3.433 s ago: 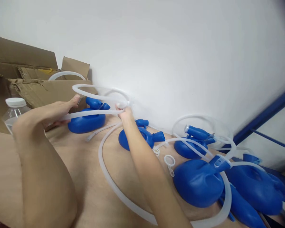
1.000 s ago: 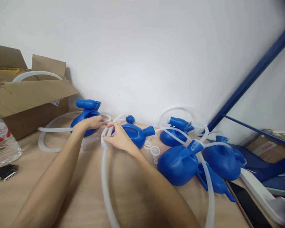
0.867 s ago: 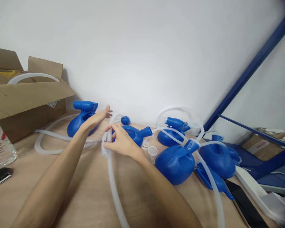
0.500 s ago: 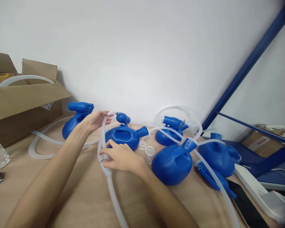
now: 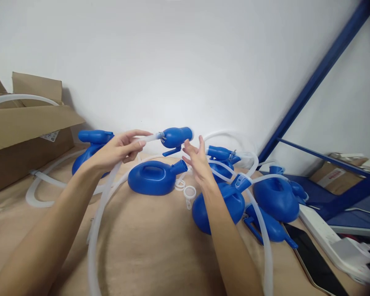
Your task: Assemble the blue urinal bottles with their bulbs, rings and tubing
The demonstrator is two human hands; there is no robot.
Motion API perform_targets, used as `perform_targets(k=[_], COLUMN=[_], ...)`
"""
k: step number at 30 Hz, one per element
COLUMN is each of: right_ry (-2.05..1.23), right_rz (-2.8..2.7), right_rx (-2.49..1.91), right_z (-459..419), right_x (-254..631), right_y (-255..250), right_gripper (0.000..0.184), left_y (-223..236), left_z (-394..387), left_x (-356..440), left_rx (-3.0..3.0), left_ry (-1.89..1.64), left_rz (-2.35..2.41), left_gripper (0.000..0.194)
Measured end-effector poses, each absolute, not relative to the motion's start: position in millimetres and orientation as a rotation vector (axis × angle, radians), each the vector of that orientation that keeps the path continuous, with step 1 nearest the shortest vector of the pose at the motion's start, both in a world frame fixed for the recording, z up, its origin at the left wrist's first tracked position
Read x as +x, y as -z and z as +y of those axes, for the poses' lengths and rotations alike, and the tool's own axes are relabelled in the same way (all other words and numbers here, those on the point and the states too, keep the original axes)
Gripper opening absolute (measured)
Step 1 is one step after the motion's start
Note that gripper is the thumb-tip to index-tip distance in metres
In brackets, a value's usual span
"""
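Note:
My left hand (image 5: 126, 146) grips a translucent hose (image 5: 146, 138) close to its end. That end is joined by a wire clamp to a blue plastic funnel-like head (image 5: 176, 137), held in the air with its wide mouth to the right. A blue flap or handle hangs under it. Just right of the mouth, my right hand (image 5: 197, 158) has its fingers spread and holds nothing. Below lies a blue urinal bottle (image 5: 152, 177) with a built-in handle and an uncapped neck. A white ring cap (image 5: 189, 192) rests right of it, near another blue bottle (image 5: 217, 207).
An open cardboard box (image 5: 31, 148) stands at the left, a hose arching over it. More blue bottles (image 5: 276, 199) and a loose blue head (image 5: 269, 226) lie to the right. A phone (image 5: 314, 259), a power strip (image 5: 323, 236) and a blue metal rack (image 5: 314, 88) are farther right.
My left hand has lifted the blue head by its hose from behind the middle bottle. My right hand has let go of the hose and moved up and right, fingers spreading.

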State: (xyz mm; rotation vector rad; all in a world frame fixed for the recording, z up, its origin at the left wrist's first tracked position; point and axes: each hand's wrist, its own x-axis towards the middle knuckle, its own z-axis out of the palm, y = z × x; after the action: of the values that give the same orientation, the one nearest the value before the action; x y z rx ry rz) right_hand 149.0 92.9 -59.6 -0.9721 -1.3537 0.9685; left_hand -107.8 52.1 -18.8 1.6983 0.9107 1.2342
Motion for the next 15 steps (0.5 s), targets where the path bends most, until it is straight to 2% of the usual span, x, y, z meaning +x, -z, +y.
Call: perform_targets(k=[3, 6, 9, 12, 15], right_ry=[-0.879, -0.874, -0.679, -0.374, -0.21], right_rz=[-1.248, -1.395, -1.467, -1.41, -1.417], right_rx=[-0.963, -0.895, -0.855, -0.839, -0.764], right_z=[99.5, 97.1, 87.2, 72.6, 57.1], right_x=[169.9, 184.6, 189.0, 183.8, 175.8], right_y=[55.6, 49.2, 39.3, 28.9, 21.1], right_gripper=[0.119, 0.09, 0.061, 0.049, 0.042], left_y=[21.7, 21.4, 17.9, 16.0, 17.3], left_z=[47.5, 45.1, 38.4, 26.0, 15.9], left_x=[-98.0, -90.4, -79.0, -61.6, -43.8], left_rx=[1.77, 1.856, 2.121, 2.305, 2.198], left_ry=[-1.111, -1.084, -1.305, -1.529, -1.388], left_rz=[0.826, 0.847, 1.128, 1.507, 1.582], left_gripper=[0.043, 0.044, 0.041, 0.036, 0.05])
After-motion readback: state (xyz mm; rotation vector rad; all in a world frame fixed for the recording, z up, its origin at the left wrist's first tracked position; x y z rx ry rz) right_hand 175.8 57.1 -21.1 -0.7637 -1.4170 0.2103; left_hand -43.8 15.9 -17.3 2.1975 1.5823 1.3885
